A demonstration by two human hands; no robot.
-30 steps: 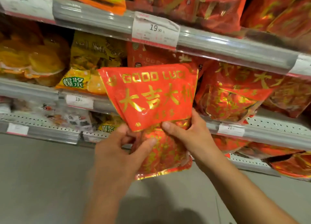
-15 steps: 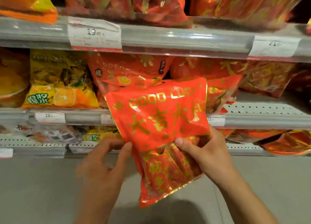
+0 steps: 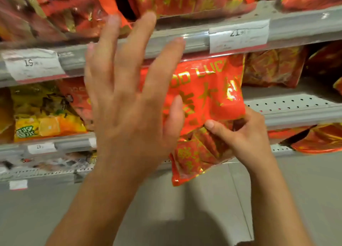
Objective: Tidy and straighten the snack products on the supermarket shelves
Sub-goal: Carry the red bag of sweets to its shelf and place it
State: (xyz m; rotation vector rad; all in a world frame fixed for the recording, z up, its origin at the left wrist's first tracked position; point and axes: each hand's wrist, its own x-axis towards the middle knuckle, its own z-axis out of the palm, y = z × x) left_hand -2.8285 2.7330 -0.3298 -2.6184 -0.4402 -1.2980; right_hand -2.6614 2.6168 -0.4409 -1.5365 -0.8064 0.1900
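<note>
Raised since before, left hand [image 3: 129,105] spreads released; right hand [image 3: 242,136] pinches red bag [image 3: 207,97].

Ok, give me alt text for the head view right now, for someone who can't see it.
The right hand grips a red "GOOD LUCK" snack bag at its middle, in front of a supermarket shelf, while the left hand is raised open with fingers spread, holding nothing. Red and gold bags fill the shelves; a yellow orange-print bag sits to the left.
</note>
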